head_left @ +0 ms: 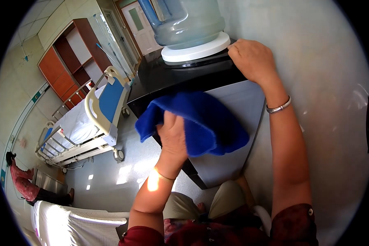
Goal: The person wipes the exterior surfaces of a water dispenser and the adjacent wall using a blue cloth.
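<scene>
A blue cloth (217,119) is draped over my left hand (172,133), whose fingers are wrapped into its folds against the grey side panel (233,96) of a black water dispenser (160,78). My right hand (252,59) is closed at the dispenser's top right edge, fingers curled down; what it grips there, if anything, is hidden. Beside that hand, a large clear water bottle (188,24) sits on a white ring (197,49) on top of the dispenser.
A hospital bed (84,119) with rails and a blue end board stands at left, before a brown open cabinet (69,61). Another person (24,180) bends at the far left. A white-covered bed (78,225) is at lower left. A wall (328,102) borders the right side.
</scene>
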Demonstrator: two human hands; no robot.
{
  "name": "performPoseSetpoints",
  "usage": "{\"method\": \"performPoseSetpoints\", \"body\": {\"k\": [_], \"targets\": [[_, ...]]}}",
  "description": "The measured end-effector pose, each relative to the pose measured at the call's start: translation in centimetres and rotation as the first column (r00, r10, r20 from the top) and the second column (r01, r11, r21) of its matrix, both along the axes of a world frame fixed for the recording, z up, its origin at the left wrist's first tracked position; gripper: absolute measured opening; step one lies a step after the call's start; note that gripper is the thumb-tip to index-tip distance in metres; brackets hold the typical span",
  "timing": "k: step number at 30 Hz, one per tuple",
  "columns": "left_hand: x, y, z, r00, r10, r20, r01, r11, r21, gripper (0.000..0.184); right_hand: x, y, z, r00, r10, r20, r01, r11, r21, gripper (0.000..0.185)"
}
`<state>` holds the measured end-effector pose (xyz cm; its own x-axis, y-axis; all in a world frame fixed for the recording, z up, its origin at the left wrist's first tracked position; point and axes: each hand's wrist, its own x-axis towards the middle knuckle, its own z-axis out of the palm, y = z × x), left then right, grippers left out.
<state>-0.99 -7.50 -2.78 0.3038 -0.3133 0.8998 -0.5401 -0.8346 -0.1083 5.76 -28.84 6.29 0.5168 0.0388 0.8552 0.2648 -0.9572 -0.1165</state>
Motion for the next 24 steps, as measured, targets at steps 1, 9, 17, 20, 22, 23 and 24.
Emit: {"method": "performPoseSetpoints", "body": {"k": [1, 9, 17, 20, 22, 23, 24], "targets": [[-0.2, 0.9, -0.1, 1.000, -0.011, -0.010, 0.011, 1.000, -0.028, 0.041, 0.0, -0.1, 0.0, 1.000, -0.004, -0.006, 0.004, 1.000, 0.012, 0.037], [0.1, 6.2, -2.0, 0.990, 0.034, 0.135, -0.029, 0.999, -0.037, 0.037, -0.5, 0.2, 0.1, 0.996, -0.001, -0.091, 0.004, 0.999, 0.036, 0.036], [1.5, 7.5, -4.2, 0.971, -0.147, -0.191, 0.054, 0.905, -0.423, 0.037, -0.1, 0.2, -0.3, 1.000, -0.001, 0.017, 0.001, 1.000, 0.014, 0.036], [1.7, 7.0, -3.9, 0.977, -0.038, -0.209, -0.043, 0.927, -0.372, 0.037, 0.2, 0.1, -0.4, 0.999, 0.004, 0.050, -0.004, 1.000, -0.004, 0.034], [1.7, 6.5, -3.7, 0.963, -0.057, -0.262, -0.064, 0.901, -0.428, 0.037, 0.1, 0.2, -0.4, 0.999, 0.005, 0.048, -0.006, 1.000, 0.005, 0.033], [1.6, 6.0, -3.5, 0.979, -0.079, -0.190, 0.000, 0.923, -0.385, 0.039, 0.0, 0.2, -0.3, 0.999, 0.009, 0.047, -0.009, 1.000, 0.005, 0.033], [1.3, 5.4, -3.2, 0.987, -0.107, -0.117, 0.062, 0.940, -0.336, 0.040, -0.1, 0.2, -0.2, 0.999, 0.006, 0.035, -0.006, 1.000, -0.020, 0.033]]}}
